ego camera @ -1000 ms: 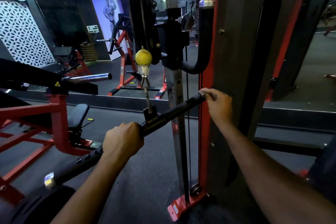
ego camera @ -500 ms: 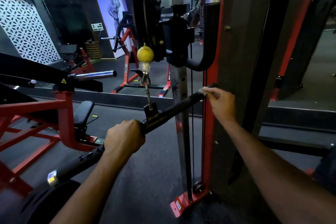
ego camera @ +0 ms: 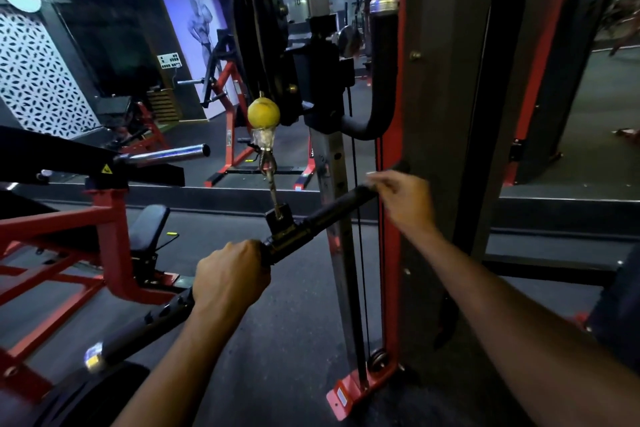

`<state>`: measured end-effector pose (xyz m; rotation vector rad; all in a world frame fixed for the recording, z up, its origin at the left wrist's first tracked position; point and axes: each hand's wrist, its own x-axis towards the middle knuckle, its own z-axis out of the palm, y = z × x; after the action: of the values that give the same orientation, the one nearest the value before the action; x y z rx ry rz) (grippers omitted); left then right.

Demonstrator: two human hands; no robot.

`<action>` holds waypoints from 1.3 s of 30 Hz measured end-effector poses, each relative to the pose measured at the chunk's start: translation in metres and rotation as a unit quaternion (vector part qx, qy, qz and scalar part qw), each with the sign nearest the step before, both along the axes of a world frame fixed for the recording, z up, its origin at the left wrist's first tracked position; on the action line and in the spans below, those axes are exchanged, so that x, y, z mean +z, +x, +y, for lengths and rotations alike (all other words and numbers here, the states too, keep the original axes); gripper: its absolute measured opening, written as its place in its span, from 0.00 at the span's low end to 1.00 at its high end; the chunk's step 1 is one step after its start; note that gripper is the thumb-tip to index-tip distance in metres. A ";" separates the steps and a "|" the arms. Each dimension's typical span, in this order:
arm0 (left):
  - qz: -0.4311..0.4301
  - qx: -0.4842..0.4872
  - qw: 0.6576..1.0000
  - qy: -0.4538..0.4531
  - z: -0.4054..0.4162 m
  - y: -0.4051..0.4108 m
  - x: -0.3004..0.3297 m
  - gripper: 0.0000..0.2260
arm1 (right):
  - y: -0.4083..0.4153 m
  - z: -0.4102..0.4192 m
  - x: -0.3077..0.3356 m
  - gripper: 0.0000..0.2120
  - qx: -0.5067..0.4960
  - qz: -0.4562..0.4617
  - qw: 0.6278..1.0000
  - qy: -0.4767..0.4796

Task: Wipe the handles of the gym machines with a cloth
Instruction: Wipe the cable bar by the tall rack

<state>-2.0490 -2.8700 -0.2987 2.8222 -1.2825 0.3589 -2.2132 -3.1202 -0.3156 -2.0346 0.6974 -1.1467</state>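
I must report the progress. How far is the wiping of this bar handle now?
In hand: the left hand grips the cable bar near its middle, and the right hand is at its far end. No cloth is visible, so done parts cannot be judged. Left: seemingly the near grip and the curved machine handle.

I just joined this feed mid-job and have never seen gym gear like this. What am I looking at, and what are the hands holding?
This is one view, from a camera on the person's head, looking forward and down. Both bare hands are on a long black pull bar that hangs from a cable clip below a yellow ball on a cable machine's steel column. The left hand grips the bar left of its center. The right hand is at the bar's far end; its fingers are blurred. No cloth is visible. A red bench frame stands on the left.
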 end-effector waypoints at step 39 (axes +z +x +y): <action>0.098 -0.197 0.975 -0.040 0.027 0.062 -0.005 0.13 | 0.043 0.126 0.011 0.12 0.014 0.027 0.988 -0.152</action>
<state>-1.9866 -2.8430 -0.3038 2.3845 -1.6855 0.1112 -2.1700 -2.9941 -0.3044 -2.3283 0.5452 -1.2465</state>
